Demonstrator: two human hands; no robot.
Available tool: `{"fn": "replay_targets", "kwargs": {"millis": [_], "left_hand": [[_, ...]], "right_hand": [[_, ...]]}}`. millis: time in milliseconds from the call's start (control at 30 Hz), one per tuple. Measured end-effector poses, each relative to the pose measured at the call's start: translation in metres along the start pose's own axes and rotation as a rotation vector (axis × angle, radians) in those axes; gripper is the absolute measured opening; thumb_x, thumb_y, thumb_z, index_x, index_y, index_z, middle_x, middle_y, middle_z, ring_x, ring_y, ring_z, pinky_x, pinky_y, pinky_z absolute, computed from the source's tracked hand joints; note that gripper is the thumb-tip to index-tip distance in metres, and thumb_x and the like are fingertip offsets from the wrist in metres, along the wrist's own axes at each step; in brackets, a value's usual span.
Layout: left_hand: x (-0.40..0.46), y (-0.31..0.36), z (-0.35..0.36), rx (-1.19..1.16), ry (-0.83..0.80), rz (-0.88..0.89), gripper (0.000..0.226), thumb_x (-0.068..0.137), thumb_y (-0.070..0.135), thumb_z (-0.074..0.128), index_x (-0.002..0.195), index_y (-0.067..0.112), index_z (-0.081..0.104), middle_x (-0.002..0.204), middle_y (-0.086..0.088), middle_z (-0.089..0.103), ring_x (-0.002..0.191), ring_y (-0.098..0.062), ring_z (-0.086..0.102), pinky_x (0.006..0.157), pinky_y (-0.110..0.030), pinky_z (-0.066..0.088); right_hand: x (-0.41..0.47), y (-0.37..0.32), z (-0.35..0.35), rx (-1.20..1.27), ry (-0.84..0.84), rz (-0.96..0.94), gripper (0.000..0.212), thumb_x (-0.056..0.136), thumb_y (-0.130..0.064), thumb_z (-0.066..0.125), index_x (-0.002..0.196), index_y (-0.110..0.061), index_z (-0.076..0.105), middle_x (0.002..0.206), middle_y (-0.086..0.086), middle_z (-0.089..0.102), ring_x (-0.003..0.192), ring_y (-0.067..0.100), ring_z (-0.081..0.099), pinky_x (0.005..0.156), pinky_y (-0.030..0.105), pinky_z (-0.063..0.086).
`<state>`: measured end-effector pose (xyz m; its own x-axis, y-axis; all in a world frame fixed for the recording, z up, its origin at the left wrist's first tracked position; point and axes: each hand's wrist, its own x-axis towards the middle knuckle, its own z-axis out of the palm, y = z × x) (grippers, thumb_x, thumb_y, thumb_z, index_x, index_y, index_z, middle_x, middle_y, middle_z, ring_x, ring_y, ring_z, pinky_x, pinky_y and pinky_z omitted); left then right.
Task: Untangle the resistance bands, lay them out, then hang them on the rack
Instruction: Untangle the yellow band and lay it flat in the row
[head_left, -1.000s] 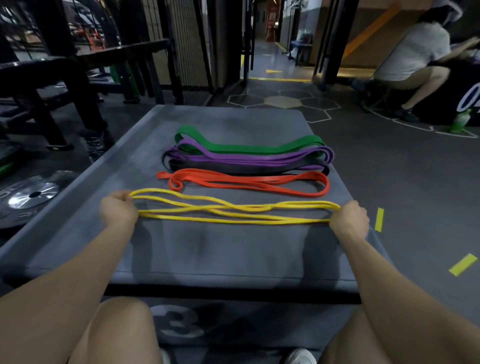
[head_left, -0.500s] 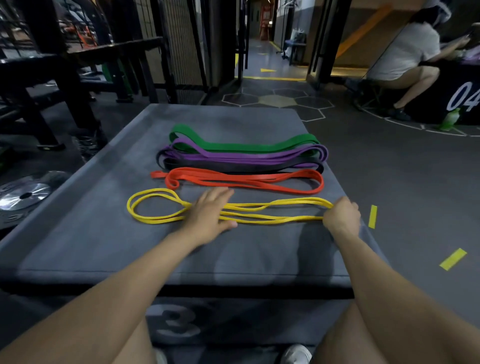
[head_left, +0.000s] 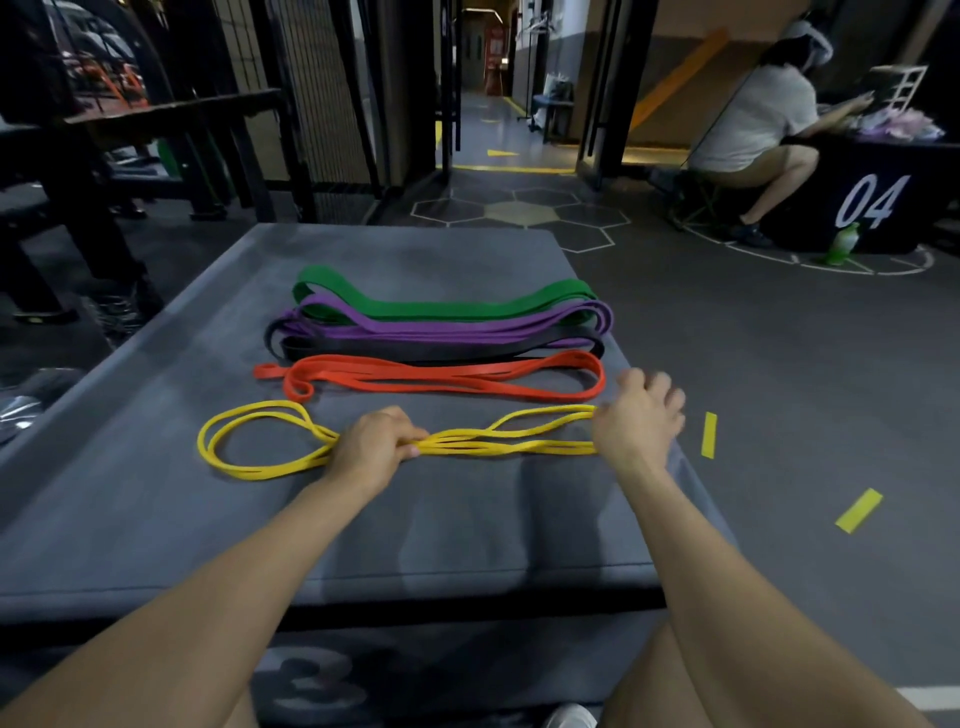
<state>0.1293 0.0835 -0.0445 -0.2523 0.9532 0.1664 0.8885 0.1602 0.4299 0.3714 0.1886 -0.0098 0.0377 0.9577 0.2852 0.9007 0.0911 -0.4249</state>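
Left fingers (head_left: 402, 441) gripping yellow band (head_left: 260, 470), right hand (head_left: 636, 423) holding its end

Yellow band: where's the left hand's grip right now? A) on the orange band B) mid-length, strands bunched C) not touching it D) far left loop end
B: the left hand has its fingers curled round the bunched strands of the yellow band near mid-length, with the left loop lying free on the mat.

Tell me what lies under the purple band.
The purple band overlaps a black band, which shows along its near edge on the grey mat. How far the black band runs beneath the purple band is hidden.
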Motion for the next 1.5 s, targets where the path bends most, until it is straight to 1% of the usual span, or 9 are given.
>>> {"fn": "replay_targets", "kwargs": {"millis": [67, 200, 367, 567, 767, 933, 1233, 1300, 1500], "left_hand": [[-0.002, -0.001, 0.001, -0.005, 0.002, 0.008, 0.027, 0.085, 0.012, 0.064, 0.112, 0.012, 0.068, 0.106, -0.007, 0.063, 0.1, -0.023, 0.06, 0.082, -0.021, 0.036], [-0.002, -0.001, 0.004, -0.08, 0.042, -0.016, 0.012, 0.084, 0.005, 0.064, 0.092, 0.005, 0.073, 0.095, -0.01, 0.063, 0.092, -0.026, 0.061, 0.078, -0.025, 0.045], [0.0, -0.005, 0.005, -0.029, 0.028, 0.013, 0.021, 0.083, 0.01, 0.066, 0.104, 0.007, 0.071, 0.103, -0.009, 0.064, 0.096, -0.024, 0.061, 0.083, -0.025, 0.043], [-0.006, -0.017, -0.006, 0.32, -0.051, 0.177, 0.034, 0.092, 0.025, 0.052, 0.125, 0.021, 0.056, 0.115, -0.005, 0.056, 0.109, -0.027, 0.053, 0.093, -0.036, 0.041], [-0.03, -0.018, -0.024, 0.601, -0.047, 0.2, 0.026, 0.093, 0.008, 0.039, 0.116, 0.008, 0.051, 0.114, -0.014, 0.05, 0.111, -0.032, 0.051, 0.077, -0.042, 0.049], [-0.042, -0.003, -0.031, 0.66, -0.144, 0.107, 0.026, 0.096, 0.006, 0.029, 0.118, 0.005, 0.044, 0.122, -0.014, 0.038, 0.118, -0.031, 0.039, 0.087, -0.042, 0.043], [-0.111, -0.027, -0.119, 0.107, -0.005, -0.046, 0.014, 0.097, 0.01, 0.038, 0.101, 0.009, 0.051, 0.107, -0.015, 0.049, 0.099, -0.031, 0.051, 0.087, -0.034, 0.042], [-0.134, -0.025, -0.156, -0.042, 0.057, -0.099, 0.018, 0.097, 0.01, 0.036, 0.084, 0.018, 0.044, 0.089, -0.009, 0.053, 0.084, -0.022, 0.052, 0.073, -0.02, 0.041], [-0.209, -0.027, -0.259, -0.264, 0.344, -0.22, 0.027, 0.099, 0.006, 0.032, 0.075, 0.017, 0.039, 0.067, 0.0, 0.042, 0.057, -0.013, 0.042, 0.055, -0.021, 0.042]], "right_hand": [[-0.009, -0.024, 0.001, 0.061, 0.012, -0.337, 0.035, 0.087, -0.01, 0.052, 0.121, -0.005, 0.052, 0.123, 0.018, 0.049, 0.111, 0.037, 0.042, 0.093, 0.041, 0.033], [-0.046, -0.071, 0.028, -0.028, -0.374, -0.811, 0.048, 0.092, -0.026, 0.052, 0.137, -0.014, 0.042, 0.14, 0.007, 0.042, 0.127, 0.028, 0.036, 0.105, 0.036, 0.026], [-0.049, -0.08, 0.05, -0.185, -0.492, -0.898, 0.046, 0.095, -0.03, 0.045, 0.139, -0.019, 0.039, 0.142, 0.003, 0.043, 0.132, 0.024, 0.037, 0.114, 0.035, 0.014], [-0.053, -0.082, 0.052, -0.212, -0.364, -0.957, 0.032, 0.097, -0.018, 0.036, 0.122, -0.012, 0.055, 0.121, 0.008, 0.051, 0.117, 0.028, 0.045, 0.084, 0.039, 0.043], [-0.057, -0.093, 0.048, -0.349, -0.411, -0.958, 0.033, 0.097, -0.006, 0.028, 0.123, 0.001, 0.046, 0.125, 0.02, 0.045, 0.12, 0.035, 0.04, 0.094, 0.044, 0.042], [-0.065, -0.098, 0.042, -0.432, -0.487, -0.98, 0.033, 0.098, -0.004, 0.025, 0.126, 0.003, 0.042, 0.126, 0.022, 0.042, 0.12, 0.037, 0.039, 0.097, 0.045, 0.038], [-0.109, -0.149, 0.006, -0.003, -0.539, -1.129, 0.021, 0.094, -0.012, 0.042, 0.106, 0.001, 0.053, 0.107, 0.023, 0.054, 0.105, 0.036, 0.049, 0.087, 0.033, 0.028], [-0.12, -0.176, -0.013, 0.145, -0.48, -1.152, 0.024, 0.09, -0.015, 0.042, 0.097, 0.004, 0.056, 0.096, 0.026, 0.055, 0.091, 0.039, 0.053, 0.079, 0.034, 0.028], [-0.178, -0.273, -0.088, 0.458, -0.599, -1.25, 0.009, 0.098, -0.015, 0.042, 0.09, -0.01, 0.042, 0.093, 0.01, 0.041, 0.087, 0.023, 0.042, 0.076, 0.03, 0.03]]}}
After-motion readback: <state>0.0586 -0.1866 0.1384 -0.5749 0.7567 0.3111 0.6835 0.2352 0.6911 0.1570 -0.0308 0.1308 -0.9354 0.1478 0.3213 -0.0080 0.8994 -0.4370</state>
